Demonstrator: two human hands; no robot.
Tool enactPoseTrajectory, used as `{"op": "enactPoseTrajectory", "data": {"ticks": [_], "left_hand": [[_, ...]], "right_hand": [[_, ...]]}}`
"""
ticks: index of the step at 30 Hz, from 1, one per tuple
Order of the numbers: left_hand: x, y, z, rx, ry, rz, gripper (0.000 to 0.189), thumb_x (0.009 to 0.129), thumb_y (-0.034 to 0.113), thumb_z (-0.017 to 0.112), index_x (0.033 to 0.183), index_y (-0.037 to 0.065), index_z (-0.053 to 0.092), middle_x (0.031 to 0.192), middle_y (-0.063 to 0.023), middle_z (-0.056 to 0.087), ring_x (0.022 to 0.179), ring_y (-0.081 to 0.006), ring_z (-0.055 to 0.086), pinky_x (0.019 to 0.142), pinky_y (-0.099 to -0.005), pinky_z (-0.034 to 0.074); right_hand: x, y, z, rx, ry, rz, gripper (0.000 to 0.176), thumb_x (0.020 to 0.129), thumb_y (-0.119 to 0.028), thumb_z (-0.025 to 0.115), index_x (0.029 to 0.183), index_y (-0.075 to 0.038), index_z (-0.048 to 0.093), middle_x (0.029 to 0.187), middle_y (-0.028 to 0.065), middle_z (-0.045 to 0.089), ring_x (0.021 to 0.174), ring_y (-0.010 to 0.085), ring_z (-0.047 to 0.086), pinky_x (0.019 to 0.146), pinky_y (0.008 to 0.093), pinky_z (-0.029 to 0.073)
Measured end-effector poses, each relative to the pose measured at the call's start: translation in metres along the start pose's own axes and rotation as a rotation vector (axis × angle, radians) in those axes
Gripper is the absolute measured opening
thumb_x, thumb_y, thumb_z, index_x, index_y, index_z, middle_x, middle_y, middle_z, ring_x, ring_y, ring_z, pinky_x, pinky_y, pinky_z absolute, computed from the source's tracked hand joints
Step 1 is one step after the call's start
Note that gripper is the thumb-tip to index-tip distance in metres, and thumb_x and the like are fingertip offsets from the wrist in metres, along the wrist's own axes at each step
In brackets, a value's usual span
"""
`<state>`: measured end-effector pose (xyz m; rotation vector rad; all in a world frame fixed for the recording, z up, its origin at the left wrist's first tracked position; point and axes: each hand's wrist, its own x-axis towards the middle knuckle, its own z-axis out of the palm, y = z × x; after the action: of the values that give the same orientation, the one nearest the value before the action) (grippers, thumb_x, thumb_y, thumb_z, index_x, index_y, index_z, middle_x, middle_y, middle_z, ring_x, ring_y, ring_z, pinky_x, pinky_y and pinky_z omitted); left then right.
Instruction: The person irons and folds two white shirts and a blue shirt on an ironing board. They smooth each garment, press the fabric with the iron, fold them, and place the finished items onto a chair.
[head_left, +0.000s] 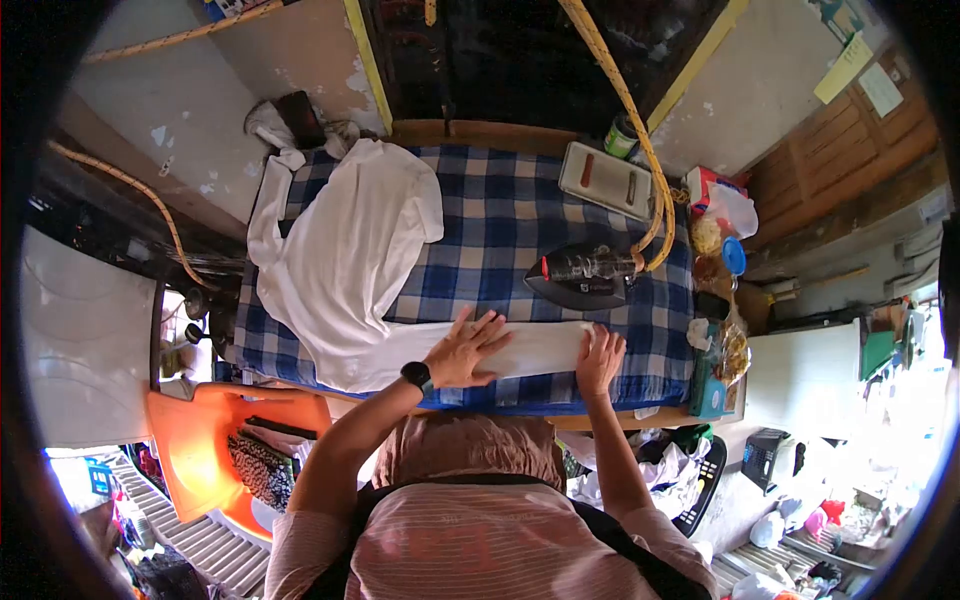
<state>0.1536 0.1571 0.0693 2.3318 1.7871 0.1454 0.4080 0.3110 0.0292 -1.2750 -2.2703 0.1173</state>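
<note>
A white long-sleeved shirt (350, 230) lies on a blue checked cloth, its body bunched at the left and one sleeve stretched right along the near edge. My left hand (465, 352), with a dark watch on the wrist, rests flat on this sleeve, fingers spread. At the sleeve's right end, my right hand (600, 360) has its fingers bent over the cuff and closed on it. Beyond the sleeve, a dark clothes iron (580, 278) with a yellow-orange cord sits on the cloth, apart from both hands.
The checked cloth (490, 225) covers the table. Behind the iron is a pale tray (606, 180) with small bars in it. A yellow-orange cord (625, 95) hangs down to the iron. An orange chair (190, 440) holding clothes stands left; a black basket (708, 485) of laundry is right.
</note>
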Motion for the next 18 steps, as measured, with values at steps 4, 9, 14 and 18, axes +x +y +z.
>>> {"op": "enactPoseTrajectory", "data": {"ticks": [4, 9, 14, 18], "left_hand": [[0.011, 0.019, 0.021, 0.033, 0.176, 0.051, 0.071, 0.09, 0.053, 0.045, 0.149, 0.019, 0.024, 0.155, -0.0083, 0.021, 0.144, -0.0242, 0.016, 0.114, -0.0578, 0.001], [0.013, 0.021, 0.027, -0.258, 0.118, 0.12, 0.065, 0.093, 0.051, 0.042, 0.149, 0.022, 0.025, 0.156, -0.0073, 0.019, 0.145, -0.0213, 0.013, 0.112, -0.0611, -0.003], [-0.076, 0.016, 0.012, -0.146, 0.318, -0.387, 0.062, 0.093, 0.04, 0.048, 0.146, 0.014, 0.031, 0.155, -0.0112, 0.021, 0.145, -0.0301, 0.01, 0.112, -0.0607, -0.003], [-0.157, 0.014, 0.042, -0.074, 0.809, -1.086, 0.05, 0.09, 0.019, 0.056, 0.136, 0.007, 0.04, 0.146, -0.0261, 0.025, 0.14, -0.0458, 0.014, 0.111, -0.0598, 0.008]], "right_hand": [[0.071, -0.025, -0.05, -0.012, 0.12, -0.353, 0.046, 0.08, -0.024, 0.07, 0.121, -0.013, 0.054, 0.119, 0.0139, 0.048, 0.115, 0.038, 0.044, 0.098, 0.0514, 0.035], [0.224, -0.038, -0.075, -0.052, -0.642, -0.628, 0.065, 0.071, -0.036, 0.076, 0.128, -0.013, 0.055, 0.117, 0.0147, 0.055, 0.109, 0.0348, 0.053, 0.093, 0.0444, 0.044], [0.244, -0.033, -0.028, 0.35, -1.08, -0.365, 0.06, 0.07, -0.027, 0.078, 0.123, -0.006, 0.057, 0.082, 0.0083, 0.063, 0.073, 0.0213, 0.063, 0.068, 0.034, 0.052], [0.241, -0.064, -0.023, 0.284, -1.192, 0.044, 0.067, 0.071, -0.024, 0.073, 0.131, -0.002, 0.051, 0.073, 0.0081, 0.065, 0.051, 0.0125, 0.059, 0.05, 0.028, 0.05]]}}
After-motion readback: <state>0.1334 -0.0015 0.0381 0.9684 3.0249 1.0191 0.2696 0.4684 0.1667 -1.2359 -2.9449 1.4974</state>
